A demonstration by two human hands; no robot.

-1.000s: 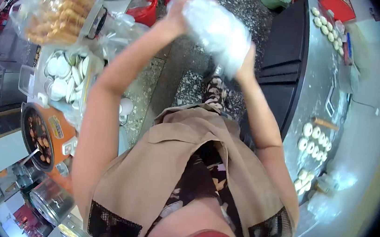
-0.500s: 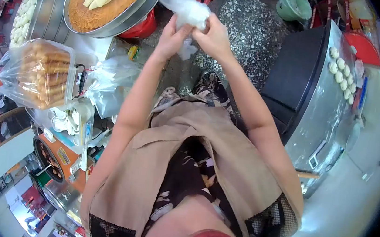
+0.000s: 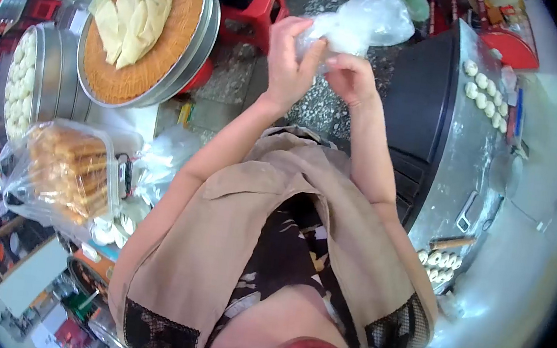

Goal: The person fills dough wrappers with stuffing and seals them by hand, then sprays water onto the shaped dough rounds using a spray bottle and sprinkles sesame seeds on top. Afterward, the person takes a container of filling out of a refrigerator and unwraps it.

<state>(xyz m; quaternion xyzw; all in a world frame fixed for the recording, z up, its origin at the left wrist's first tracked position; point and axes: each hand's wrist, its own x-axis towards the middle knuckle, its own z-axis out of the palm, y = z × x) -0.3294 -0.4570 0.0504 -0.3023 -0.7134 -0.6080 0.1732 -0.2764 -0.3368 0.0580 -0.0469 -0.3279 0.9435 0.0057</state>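
A clear plastic bag (image 3: pixel 378 22), puffed out at its upper right end, hangs in front of me above the floor. Its contents look whitish, but I cannot make them out. My left hand (image 3: pixel 292 62) grips the bag's near left end between thumb and fingers. Close by on the right, my right hand (image 3: pixel 352 79) pinches the lower edge of the same bag, its fingers curled. The two hands are a short way apart.
On the left are a round woven tray (image 3: pixel 114 80) with pale folded sheets, steamers (image 3: pixel 49 72) of white buns and bagged fried sticks (image 3: pixel 77 165). A red stool (image 3: pixel 259 14) stands ahead. Dough pieces (image 3: pixel 484 91) lie on the metal counter (image 3: pixel 428 191) at the right.
The bag and both hands have moved right in the view since half a second ago. The bag's puffed end now points up and right instead of up and left. The view has shifted.
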